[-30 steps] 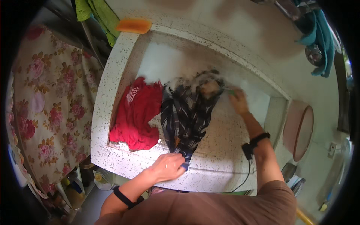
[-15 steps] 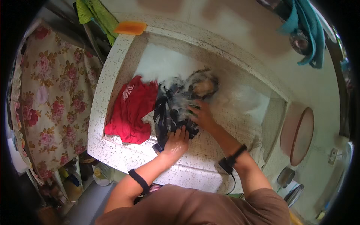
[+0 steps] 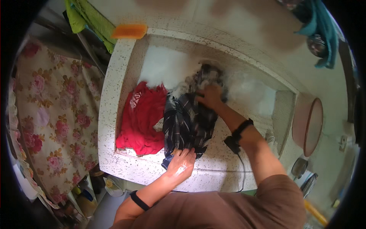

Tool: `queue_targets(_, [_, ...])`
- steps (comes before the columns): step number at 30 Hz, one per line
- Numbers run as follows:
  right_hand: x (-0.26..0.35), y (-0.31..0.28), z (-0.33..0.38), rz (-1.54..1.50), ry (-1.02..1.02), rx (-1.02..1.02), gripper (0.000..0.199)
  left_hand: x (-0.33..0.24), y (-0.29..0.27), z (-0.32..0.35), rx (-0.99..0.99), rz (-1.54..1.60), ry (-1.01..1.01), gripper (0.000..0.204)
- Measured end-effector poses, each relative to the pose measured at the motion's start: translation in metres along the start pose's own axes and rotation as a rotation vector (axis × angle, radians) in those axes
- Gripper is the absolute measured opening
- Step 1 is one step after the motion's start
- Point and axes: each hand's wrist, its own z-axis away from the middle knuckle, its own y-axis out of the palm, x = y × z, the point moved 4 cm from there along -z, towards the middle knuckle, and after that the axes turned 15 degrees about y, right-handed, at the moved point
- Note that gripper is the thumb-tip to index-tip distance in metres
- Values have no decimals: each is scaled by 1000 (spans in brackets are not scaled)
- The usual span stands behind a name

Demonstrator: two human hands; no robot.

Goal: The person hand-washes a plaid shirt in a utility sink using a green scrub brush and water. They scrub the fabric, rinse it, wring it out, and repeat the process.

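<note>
A dark plaid garment (image 3: 182, 124) lies stretched down the middle of a speckled stone wash basin (image 3: 109, 103). Its far end is bunched up in foam. My left hand (image 3: 181, 163) grips the garment's near end at the basin's front edge, with suds on the back of the hand. Farther off, my right hand (image 3: 211, 96) is down on the bunched, foamy part. Its thumb points left, while the other fingers are smeared and partly hidden. Left of the plaid cloth, a wet red garment (image 3: 142, 120) with white print lies crumpled.
Whitish soapy water (image 3: 162, 66) covers the basin's far part. An orange block (image 3: 129, 31) rests on the far-left corner, beside a green cloth (image 3: 89, 23). A pink tub (image 3: 307, 126) stands at the right. At the left hangs a floral curtain (image 3: 57, 114).
My right hand has moved away from me onto the bunched far end, where a tan shape showed before. The plaid garment lies longer and flatter. My left hand still holds its near end.
</note>
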Motion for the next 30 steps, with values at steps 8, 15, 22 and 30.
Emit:
queue_targets(8, [-2,29,68,-432,-208,-93,40,4,5,6,-19,176,6,56])
queue_targets(15, [-13,4,33,-265,-143,-34,41,8,-7,5,-59,140,-15,52])
queue_targets(22, [-11,48,48,-65,-135,-329,49,12,-2,8,-79,252,4,57])
queue_targets(30, [-238,43,-57,-729,25,-569,40,21,-1,1,28,235,-56,44])
